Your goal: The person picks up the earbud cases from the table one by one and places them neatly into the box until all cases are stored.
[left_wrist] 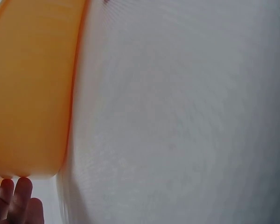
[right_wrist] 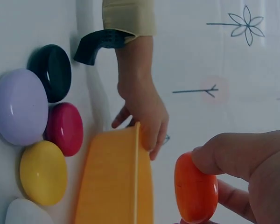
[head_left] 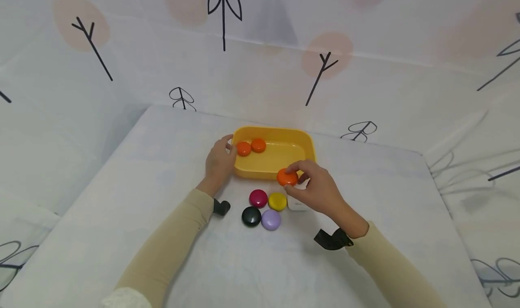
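Observation:
My right hand (head_left: 318, 186) pinches a glossy orange disc (head_left: 286, 177) between thumb and fingers, over the near right edge of a yellow tray (head_left: 284, 156). In the right wrist view the same disc stands on edge in the grip. At the tray's left end, my left hand (head_left: 220, 161) holds the rim, with fingertips (left_wrist: 21, 182) against the outer wall in the left wrist view. Two more orange discs, one by the left wall (head_left: 243, 148) and one beside it (head_left: 258, 145), lie inside the tray.
In front of the tray lie a crimson disc (head_left: 258, 198), a yellow disc (head_left: 277, 201), a black disc (head_left: 251, 216) and a lilac disc (head_left: 271, 220). A white piece (head_left: 297, 203) is partly hidden under my right hand. Patterned cloth (head_left: 260, 82) rises behind the table.

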The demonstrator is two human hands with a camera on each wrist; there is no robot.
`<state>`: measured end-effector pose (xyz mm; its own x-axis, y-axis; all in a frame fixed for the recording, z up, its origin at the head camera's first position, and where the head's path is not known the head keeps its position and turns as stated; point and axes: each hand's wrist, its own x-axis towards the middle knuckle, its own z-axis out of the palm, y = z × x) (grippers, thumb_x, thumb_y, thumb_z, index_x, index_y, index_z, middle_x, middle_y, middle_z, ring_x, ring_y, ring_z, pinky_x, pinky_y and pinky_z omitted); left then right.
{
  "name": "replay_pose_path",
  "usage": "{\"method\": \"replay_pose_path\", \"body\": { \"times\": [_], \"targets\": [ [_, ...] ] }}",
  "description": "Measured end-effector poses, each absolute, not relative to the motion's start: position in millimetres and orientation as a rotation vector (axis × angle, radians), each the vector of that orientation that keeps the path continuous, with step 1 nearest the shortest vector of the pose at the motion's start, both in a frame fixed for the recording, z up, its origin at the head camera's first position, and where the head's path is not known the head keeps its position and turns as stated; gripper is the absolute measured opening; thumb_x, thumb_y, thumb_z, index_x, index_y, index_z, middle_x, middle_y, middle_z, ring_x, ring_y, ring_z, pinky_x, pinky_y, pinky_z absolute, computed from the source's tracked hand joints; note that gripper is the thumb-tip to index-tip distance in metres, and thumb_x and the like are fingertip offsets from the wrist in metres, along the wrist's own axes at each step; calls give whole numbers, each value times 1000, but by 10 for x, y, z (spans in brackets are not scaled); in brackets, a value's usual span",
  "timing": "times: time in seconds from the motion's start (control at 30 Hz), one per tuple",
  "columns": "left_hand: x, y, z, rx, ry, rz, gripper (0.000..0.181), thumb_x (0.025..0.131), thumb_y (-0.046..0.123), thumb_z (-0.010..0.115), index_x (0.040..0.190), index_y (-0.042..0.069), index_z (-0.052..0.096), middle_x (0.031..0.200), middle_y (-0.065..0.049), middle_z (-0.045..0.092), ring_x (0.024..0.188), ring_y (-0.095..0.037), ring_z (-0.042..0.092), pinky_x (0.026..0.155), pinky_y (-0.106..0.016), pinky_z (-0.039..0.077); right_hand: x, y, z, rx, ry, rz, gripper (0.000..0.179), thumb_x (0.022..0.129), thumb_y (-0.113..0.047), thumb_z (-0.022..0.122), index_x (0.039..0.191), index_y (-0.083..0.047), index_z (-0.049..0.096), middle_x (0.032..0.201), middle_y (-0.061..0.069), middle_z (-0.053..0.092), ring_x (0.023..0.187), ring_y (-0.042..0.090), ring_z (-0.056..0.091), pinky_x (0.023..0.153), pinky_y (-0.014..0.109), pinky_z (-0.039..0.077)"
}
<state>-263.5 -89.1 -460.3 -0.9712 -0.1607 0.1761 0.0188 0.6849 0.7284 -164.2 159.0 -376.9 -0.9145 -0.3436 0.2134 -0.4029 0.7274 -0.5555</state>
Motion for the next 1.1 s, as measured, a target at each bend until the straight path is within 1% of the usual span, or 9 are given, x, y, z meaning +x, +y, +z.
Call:
{"method": "replay_pose_path", "body": {
  "times": [0.13,0.43,0.83,1.1],
  "targets": [
    [-2640,-889,-4600,102,-2663,-1149,43,87,36,39,128,24,42,97,1,53,74,-15,48,64,-27,45,-1562,1618,-3785,618,-2878,886,32,70,-31,70,98,-26,56,101,-11,54,76,9,52,59,21,46],
    [-2652,-882,-4611,124,-2675,-1170,44,86,37,39,128,25,42,97,1,52,75,-15,48,64,-28,44,-1418,1638,-3814,623,-2915,733,32,68,-31,71,95,-28,56,95,-15,53,72,6,50,61,20,45],
    [-2656,-891,-4598,133,-2687,-1174,44,86,37,39,128,27,41,99,1,52,75,-16,48,65,-28,44,-1308,1667,-3835,639,-3014,637,29,67,-32,70,93,-28,57,91,-16,53,71,9,51,58,18,42],
    [-2646,-902,-4601,113,-2675,-1184,44,86,37,39,128,27,41,99,2,52,75,-15,48,64,-28,44,-1286,1686,-3892,636,-3076,608,28,66,-30,70,92,-26,58,85,-14,53,70,11,51,58,19,42]
  ]
}}
